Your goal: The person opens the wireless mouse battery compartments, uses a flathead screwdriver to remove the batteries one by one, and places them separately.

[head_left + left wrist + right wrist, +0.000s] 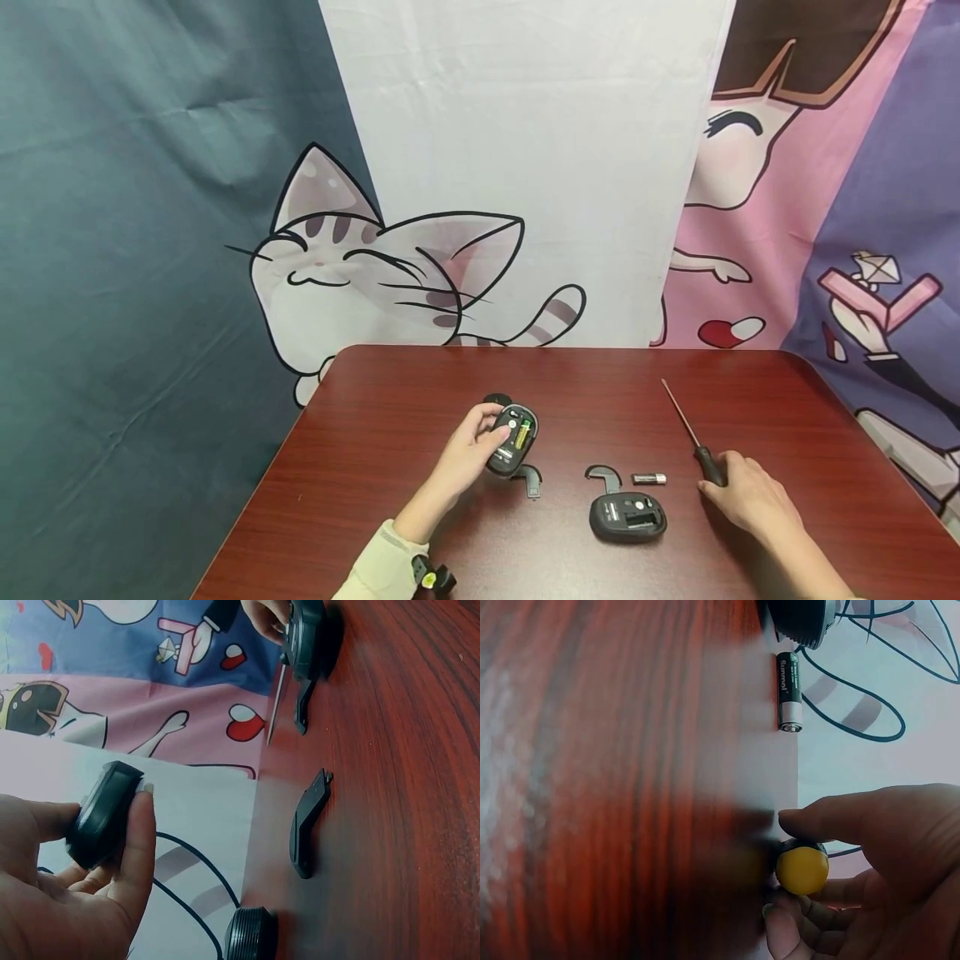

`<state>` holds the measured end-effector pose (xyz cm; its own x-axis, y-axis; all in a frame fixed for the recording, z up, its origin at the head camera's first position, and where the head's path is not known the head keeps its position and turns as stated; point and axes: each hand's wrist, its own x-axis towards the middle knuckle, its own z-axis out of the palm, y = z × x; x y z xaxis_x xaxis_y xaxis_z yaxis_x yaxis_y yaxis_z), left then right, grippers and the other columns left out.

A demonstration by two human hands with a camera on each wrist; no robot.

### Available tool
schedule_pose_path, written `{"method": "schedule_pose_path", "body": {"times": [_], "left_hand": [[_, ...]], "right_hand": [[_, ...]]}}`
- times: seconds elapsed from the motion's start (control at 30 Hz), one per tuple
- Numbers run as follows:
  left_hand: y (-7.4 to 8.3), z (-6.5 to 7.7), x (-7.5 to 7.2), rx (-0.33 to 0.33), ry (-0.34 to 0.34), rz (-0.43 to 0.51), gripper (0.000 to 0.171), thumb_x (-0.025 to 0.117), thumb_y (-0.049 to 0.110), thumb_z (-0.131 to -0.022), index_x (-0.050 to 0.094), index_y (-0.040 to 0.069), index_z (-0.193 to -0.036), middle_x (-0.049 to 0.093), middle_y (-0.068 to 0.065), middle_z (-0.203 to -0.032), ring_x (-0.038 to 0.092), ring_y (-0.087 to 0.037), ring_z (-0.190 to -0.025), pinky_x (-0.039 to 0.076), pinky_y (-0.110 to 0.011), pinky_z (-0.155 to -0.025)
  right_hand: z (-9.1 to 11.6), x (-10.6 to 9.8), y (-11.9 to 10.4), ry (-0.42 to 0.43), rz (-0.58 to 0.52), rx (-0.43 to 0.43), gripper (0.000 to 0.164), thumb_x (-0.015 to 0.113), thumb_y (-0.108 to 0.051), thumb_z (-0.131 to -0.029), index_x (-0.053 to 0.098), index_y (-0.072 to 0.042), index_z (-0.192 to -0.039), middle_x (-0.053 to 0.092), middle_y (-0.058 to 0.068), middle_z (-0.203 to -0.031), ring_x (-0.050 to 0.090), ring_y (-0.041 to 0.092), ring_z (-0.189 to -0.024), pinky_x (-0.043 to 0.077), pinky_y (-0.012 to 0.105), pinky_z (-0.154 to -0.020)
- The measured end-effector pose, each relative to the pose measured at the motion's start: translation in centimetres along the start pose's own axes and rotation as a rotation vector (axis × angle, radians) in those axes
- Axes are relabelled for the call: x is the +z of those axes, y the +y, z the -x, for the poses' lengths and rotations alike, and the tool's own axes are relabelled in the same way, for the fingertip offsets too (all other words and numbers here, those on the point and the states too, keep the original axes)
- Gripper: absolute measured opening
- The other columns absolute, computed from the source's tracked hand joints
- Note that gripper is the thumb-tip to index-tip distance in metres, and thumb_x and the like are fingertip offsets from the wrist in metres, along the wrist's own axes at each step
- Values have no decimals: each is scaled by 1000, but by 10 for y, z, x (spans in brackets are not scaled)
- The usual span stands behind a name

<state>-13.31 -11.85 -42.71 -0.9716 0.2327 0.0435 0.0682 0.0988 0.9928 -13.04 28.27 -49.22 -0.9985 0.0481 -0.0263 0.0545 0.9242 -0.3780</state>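
While our left hand (471, 447) holds one mouse (511, 457) well left of the screwdriver (702, 457), our right hand (756, 496) grips its handle (708, 467); shaft (681, 415) points away from us, leaning left.

A printed cloth backdrop (540, 75) is hanging behind a reddish-brown, wood-grained worktop (405, 387) with rounded far corners. A creased teal section (135, 250) is filling the left, a white section (540, 158) the middle, pink and violet-blue sections (892, 192) the right. A cartoon cat (352, 283) is smiling across teal and white, and light is glinting off the worktop
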Motion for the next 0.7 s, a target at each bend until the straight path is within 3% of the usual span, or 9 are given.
{"method": "schedule_pose_path", "body": {"times": [0.23, 0.43, 0.6, 0.7], "left_hand": [[-18, -9, -3, 0, -9, 17, 34, 54, 21, -95, 49, 15, -128, 59, -14, -113, 63, -20, -81, 57, -56, -58], [-31, -13, -5, 6, 33, -7, 37, 59, 36, -91, 55, 25, -126, 62, -10, -114, 64, -21, -81, 56, -58, -60], [-33, -12, -6, 23, 30, -1, 46, 59, 41, -90, 52, 19, -130, 61, -12, -115, 65, -22, -81, 57, -56, -60], [-33, -12, -7, 25, 27, 1, 49, 59, 41, -89, 51, 17, -132, 60, -13, -115, 65, -22, -79, 57, -57, -60]], "right_hand": [[-2, -1, 0, 4, -2, -8, 44, 66, -32, -79, 54, 2, -104, 56, 20, -88, 56, 39, -82, 45, 52, -62], [-1, -4, 0, 3, -13, 14, 41, 63, -30, -79, 55, 1, -105, 58, 22, -89, 56, 41, -83, 45, 51, -62], [1, -11, 1, 13, -27, 75, 41, 59, -31, -82, 54, -1, -109, 61, 27, -95, 58, 46, -84, 45, 50, -57], [3, -15, 1, 69, -39, 80, 42, 57, -33, -85, 55, -1, -111, 61, 28, -100, 56, 50, -88, 45, 52, -59]]}}
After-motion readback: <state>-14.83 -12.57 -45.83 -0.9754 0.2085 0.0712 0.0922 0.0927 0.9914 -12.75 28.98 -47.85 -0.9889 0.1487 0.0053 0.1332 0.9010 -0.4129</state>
